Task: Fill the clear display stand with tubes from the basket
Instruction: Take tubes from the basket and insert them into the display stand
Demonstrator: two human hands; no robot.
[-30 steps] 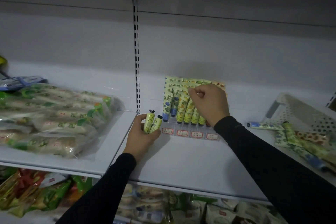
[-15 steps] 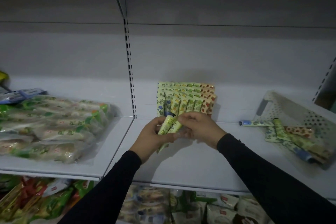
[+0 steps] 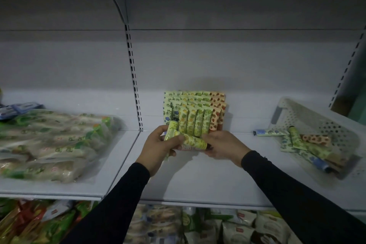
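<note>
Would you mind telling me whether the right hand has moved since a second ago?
Yes. The right hand has come down from the tube tops in the display stand to the stand's front, meeting the left hand on a yellow tube.

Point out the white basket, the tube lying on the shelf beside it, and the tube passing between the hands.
white basket (image 3: 297,114), head view, perforated back wall.
tube on the shelf (image 3: 271,132), head view, mid-body.
tube between the hands (image 3: 195,141), head view, yellow-patterned body.

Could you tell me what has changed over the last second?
The right hand left the display stand and came down to the left hand, taking hold of one yellow tube there. The left hand still holds another. The basket stayed put.
</note>
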